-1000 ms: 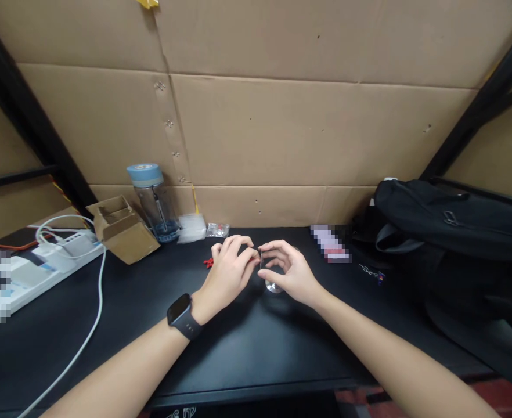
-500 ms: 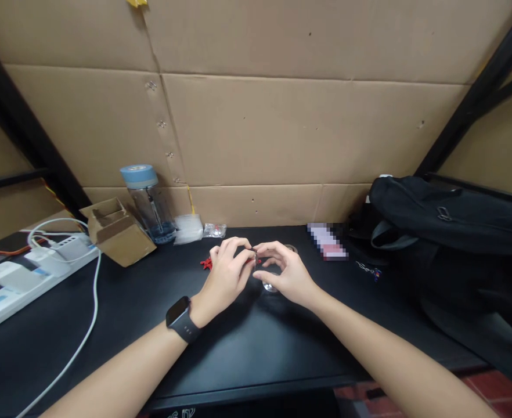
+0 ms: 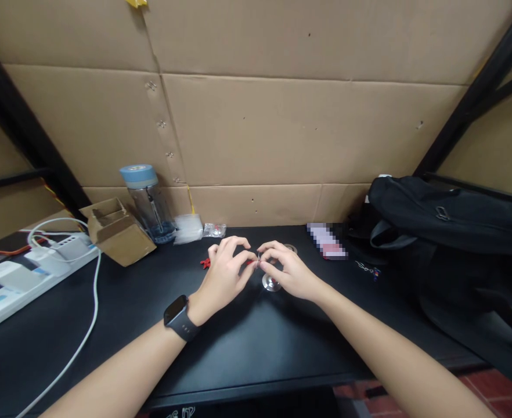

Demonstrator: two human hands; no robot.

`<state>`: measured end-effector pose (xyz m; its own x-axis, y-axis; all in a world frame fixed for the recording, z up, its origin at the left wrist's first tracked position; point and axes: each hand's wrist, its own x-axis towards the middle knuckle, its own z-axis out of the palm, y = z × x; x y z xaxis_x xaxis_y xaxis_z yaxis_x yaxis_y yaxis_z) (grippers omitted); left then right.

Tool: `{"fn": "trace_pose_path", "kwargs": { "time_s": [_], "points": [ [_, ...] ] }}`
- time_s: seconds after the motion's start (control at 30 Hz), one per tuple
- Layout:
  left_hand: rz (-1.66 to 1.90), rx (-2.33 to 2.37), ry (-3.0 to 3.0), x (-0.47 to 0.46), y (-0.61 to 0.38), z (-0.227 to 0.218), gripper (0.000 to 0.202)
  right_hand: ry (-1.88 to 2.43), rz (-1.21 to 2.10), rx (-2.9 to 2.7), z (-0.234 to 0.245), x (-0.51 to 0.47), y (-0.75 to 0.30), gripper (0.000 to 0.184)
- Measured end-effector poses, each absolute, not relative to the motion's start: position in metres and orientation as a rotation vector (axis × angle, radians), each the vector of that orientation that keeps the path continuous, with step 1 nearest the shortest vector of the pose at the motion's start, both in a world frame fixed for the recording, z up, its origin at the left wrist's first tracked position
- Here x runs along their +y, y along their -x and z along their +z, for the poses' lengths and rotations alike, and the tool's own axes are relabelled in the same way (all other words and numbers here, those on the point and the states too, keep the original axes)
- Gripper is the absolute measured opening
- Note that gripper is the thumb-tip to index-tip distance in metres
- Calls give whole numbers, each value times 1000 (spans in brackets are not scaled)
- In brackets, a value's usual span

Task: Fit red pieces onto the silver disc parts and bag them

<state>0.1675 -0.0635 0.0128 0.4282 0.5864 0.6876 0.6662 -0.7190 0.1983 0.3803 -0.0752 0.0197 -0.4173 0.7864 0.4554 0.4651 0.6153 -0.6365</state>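
My left hand [image 3: 230, 264], with a black smartwatch [image 3: 177, 313] on its wrist, pinches a small thin silver piece [image 3: 258, 258] seen nearly edge-on, its exact kind unclear. From the other side, the fingertips of my right hand [image 3: 288, 270] close on the same piece, above the table. A red bit [image 3: 250, 262] shows by the left fingertips. Below my right hand lies a round shiny metal disc [image 3: 271, 283], partly covered by the fingers. Small red pieces [image 3: 205, 263] lie beside my left hand, partly hidden. Behind the right fingers a ring-shaped thing [image 3: 291, 248] is partly visible.
At the left stand a power strip [image 3: 42, 270] with a white cable [image 3: 94, 302], an open cardboard box [image 3: 123, 241] and a bottle [image 3: 149, 203]. Small plastic bags [image 3: 189, 228] lie at the back. Rightward are a blurred phone-like item [image 3: 328, 241], a keychain [image 3: 371, 270] and a black bag [image 3: 447, 215].
My right fingertips have closed in on the thin silver piece, meeting the left fingertips. The right hand has shifted slightly, uncovering more of the metal disc below.
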Motion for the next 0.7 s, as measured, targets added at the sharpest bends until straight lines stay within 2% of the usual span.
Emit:
{"fn": "trace_pose_path", "kwargs": {
  "time_s": [0.2,0.4,0.57,0.7],
  "points": [
    [-1150,-1212,2695,-54,-155,22,27,1031,370,-2286,22,-77,-384,10],
    [-903,-1034,3027,-57,-157,17,13,982,395,-2316,23,-78,-384,8],
    [-766,-1004,3029,-58,-160,9,13,1045,402,-2389,25,-76,-391,4],
    [-661,-957,2973,-59,-159,9,12,1195,351,-2501,23,-73,-403,16]
  ]
}}
